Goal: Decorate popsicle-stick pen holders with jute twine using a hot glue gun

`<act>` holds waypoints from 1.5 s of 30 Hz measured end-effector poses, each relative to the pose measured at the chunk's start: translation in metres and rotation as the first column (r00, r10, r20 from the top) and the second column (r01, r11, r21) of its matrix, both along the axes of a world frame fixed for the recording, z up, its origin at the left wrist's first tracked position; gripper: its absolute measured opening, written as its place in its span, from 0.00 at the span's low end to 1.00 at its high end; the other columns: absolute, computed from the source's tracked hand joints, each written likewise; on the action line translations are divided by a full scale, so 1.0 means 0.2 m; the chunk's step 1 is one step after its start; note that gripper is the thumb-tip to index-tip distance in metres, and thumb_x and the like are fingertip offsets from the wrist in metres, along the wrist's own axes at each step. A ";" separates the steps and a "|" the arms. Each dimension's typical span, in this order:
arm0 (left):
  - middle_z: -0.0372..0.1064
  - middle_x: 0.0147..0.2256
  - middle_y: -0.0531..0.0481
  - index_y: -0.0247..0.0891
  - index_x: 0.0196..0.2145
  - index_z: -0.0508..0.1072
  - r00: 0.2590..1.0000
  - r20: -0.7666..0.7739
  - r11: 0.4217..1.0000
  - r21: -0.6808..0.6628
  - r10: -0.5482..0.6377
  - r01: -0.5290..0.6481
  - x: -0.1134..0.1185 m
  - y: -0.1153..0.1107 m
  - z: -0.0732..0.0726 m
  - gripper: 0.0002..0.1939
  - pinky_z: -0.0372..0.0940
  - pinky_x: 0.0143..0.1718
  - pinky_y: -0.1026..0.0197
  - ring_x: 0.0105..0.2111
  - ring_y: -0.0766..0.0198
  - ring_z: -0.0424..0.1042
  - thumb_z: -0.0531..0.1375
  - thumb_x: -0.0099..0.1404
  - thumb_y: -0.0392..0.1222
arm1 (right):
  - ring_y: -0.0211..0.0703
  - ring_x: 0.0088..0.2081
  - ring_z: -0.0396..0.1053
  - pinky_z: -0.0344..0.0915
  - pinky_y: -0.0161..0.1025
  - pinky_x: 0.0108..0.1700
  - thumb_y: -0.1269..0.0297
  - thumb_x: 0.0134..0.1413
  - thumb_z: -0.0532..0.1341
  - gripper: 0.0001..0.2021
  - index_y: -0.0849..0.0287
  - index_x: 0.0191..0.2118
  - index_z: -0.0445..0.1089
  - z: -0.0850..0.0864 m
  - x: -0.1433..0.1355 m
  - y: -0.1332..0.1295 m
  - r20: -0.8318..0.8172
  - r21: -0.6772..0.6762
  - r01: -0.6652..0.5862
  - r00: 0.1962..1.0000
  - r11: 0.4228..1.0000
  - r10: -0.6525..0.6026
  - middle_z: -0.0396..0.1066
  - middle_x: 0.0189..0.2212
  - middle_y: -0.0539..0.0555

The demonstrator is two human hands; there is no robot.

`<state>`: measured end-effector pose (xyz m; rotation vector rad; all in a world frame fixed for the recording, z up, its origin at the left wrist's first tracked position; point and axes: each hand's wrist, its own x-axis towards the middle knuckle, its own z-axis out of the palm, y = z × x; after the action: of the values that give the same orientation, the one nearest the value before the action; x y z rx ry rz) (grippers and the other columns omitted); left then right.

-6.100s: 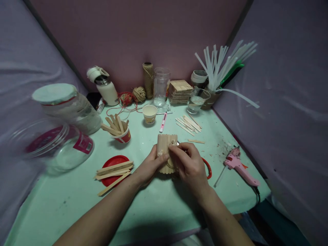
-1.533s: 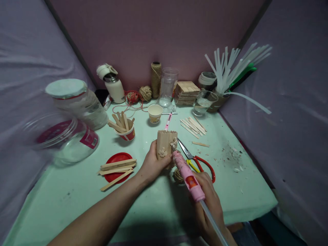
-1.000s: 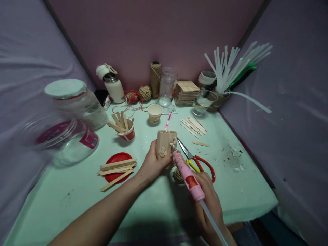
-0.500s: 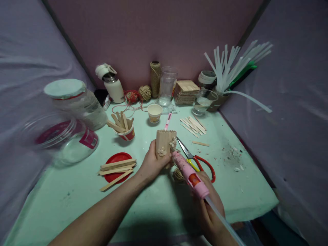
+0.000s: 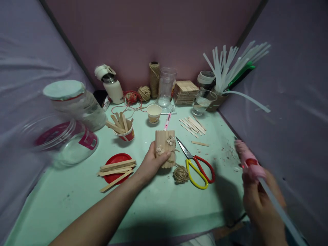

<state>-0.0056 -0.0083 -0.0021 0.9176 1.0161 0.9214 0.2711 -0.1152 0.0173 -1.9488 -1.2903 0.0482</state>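
My left hand (image 5: 152,162) is closed around a small holder made of craft sticks (image 5: 161,139), its thumb across the front. Two pale flowers decorate the holder, and a strand of twine runs at its lower right. A ball of twine (image 5: 180,175) lies just beside it on the table. Over the table's right side, my right hand (image 5: 263,201) grips a pink glue gun (image 5: 247,159) with a long clear glue stick out of its back. Scissors (image 5: 197,165) with one red and one yellow handle lie open between the hands.
Left of the holder are a red lid with craft sticks (image 5: 115,159), a paper cup of sticks (image 5: 127,135) and clear jars (image 5: 77,150). Behind stand a small paper cup (image 5: 154,114), a twine spool (image 5: 154,80) and stacked wooden squares (image 5: 186,92). Loose sticks (image 5: 192,125) lie at right.
My right hand has drawn the glue gun away from the holder, out to the right. The scissors' yellow handle and the twine ball now show fully. My left hand stays nearly in place.
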 end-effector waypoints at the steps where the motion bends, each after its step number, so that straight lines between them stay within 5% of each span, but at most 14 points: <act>1: 0.74 0.47 0.44 0.39 0.55 0.63 0.999 0.034 1.000 -0.014 0.003 -0.003 0.00 0.00 0.00 0.34 0.68 0.49 0.51 0.46 0.54 0.74 0.69 0.57 0.55 | 0.63 0.43 0.70 0.66 0.53 0.41 0.43 0.63 0.52 0.29 0.64 0.53 0.73 -0.01 0.09 0.01 0.119 -0.074 0.064 0.991 0.995 -0.055 0.74 0.42 0.68; 6: 0.73 0.49 0.43 0.39 0.54 0.65 0.994 0.106 0.999 -0.050 0.016 -0.011 0.01 0.00 0.01 0.33 0.67 0.51 0.52 0.48 0.53 0.73 0.70 0.57 0.54 | 0.65 0.34 0.68 0.66 0.60 0.42 0.45 0.60 0.48 0.30 0.66 0.43 0.76 -0.18 0.37 0.03 0.407 -0.309 0.137 0.913 0.941 0.001 0.73 0.30 0.68; 11: 0.73 0.50 0.42 0.39 0.55 0.66 0.992 0.126 0.998 -0.066 0.018 -0.009 0.01 0.00 0.02 0.35 0.66 0.51 0.52 0.49 0.52 0.72 0.71 0.55 0.55 | 0.68 0.38 0.70 0.66 0.61 0.40 0.45 0.60 0.50 0.29 0.65 0.46 0.75 -0.25 0.41 -0.02 0.493 -0.304 0.104 0.868 0.947 0.063 0.74 0.38 0.71; 14: 0.73 0.50 0.42 0.38 0.55 0.65 0.991 0.130 0.998 -0.066 0.008 0.000 0.01 -0.01 0.01 0.35 0.66 0.52 0.52 0.49 0.52 0.72 0.71 0.55 0.55 | 0.67 0.39 0.70 0.65 0.60 0.38 0.43 0.61 0.52 0.26 0.57 0.48 0.76 -0.12 0.31 -0.02 0.511 -0.207 0.130 0.859 0.970 -0.006 0.74 0.44 0.69; 16: 0.73 0.50 0.42 0.38 0.55 0.65 0.991 0.137 0.998 -0.070 0.002 0.007 0.02 -0.01 0.02 0.35 0.65 0.52 0.51 0.49 0.52 0.72 0.71 0.55 0.54 | 0.62 0.43 0.71 0.66 0.57 0.44 0.48 0.64 0.55 0.19 0.54 0.47 0.75 0.00 0.15 0.03 0.408 -0.033 -0.048 0.911 0.998 0.057 0.74 0.44 0.64; 18: 0.73 0.50 0.42 0.38 0.56 0.64 0.989 0.146 0.997 -0.072 -0.011 0.021 0.02 -0.02 0.02 0.35 0.65 0.53 0.50 0.49 0.52 0.72 0.71 0.55 0.53 | 0.54 0.43 0.73 0.67 0.50 0.45 0.56 0.65 0.59 0.10 0.53 0.44 0.75 0.09 -0.05 0.12 0.250 0.123 -0.270 0.940 0.955 0.234 0.76 0.40 0.58; 20: 0.73 0.50 0.41 0.38 0.56 0.64 0.988 0.152 0.997 -0.067 -0.030 0.041 0.03 -0.03 0.02 0.36 0.66 0.53 0.49 0.49 0.52 0.72 0.71 0.56 0.53 | 0.48 0.41 0.74 0.66 0.45 0.44 0.64 0.65 0.61 0.04 0.52 0.41 0.75 0.13 -0.25 0.21 0.156 0.188 -0.473 0.880 0.861 0.450 0.76 0.37 0.54; 24: 0.73 0.52 0.42 0.39 0.57 0.64 0.987 0.151 0.997 -0.039 -0.055 0.062 0.02 -0.04 0.01 0.34 0.67 0.52 0.51 0.50 0.52 0.72 0.70 0.58 0.52 | 0.46 0.42 0.73 0.64 0.45 0.46 0.69 0.64 0.62 0.05 0.53 0.42 0.74 0.10 -0.48 0.36 0.057 0.223 -0.591 0.801 0.775 0.595 0.77 0.37 0.52; 36: 0.72 0.53 0.42 0.39 0.58 0.64 0.995 0.079 0.998 0.015 -0.066 0.065 0.01 -0.03 0.02 0.35 0.66 0.51 0.52 0.52 0.51 0.72 0.70 0.59 0.54 | 0.44 0.39 0.70 0.63 0.45 0.45 0.70 0.64 0.60 0.05 0.54 0.36 0.71 0.09 -0.52 0.40 -0.034 0.224 -0.607 0.777 0.763 0.628 0.75 0.34 0.51; 45: 0.70 0.52 0.43 0.40 0.57 0.61 0.993 -0.117 0.992 0.123 -0.011 0.025 0.02 -0.03 0.02 0.36 0.65 0.54 0.51 0.52 0.52 0.70 0.70 0.58 0.54 | 0.45 0.40 0.67 0.57 0.44 0.45 0.71 0.65 0.61 0.04 0.56 0.37 0.68 0.08 -0.58 0.39 0.118 0.169 -0.583 0.813 0.795 0.570 0.73 0.34 0.51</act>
<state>-0.0023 -0.0144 0.0020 1.0935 1.0569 0.9325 0.1561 -0.0371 0.0330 -1.3343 -1.8210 0.1585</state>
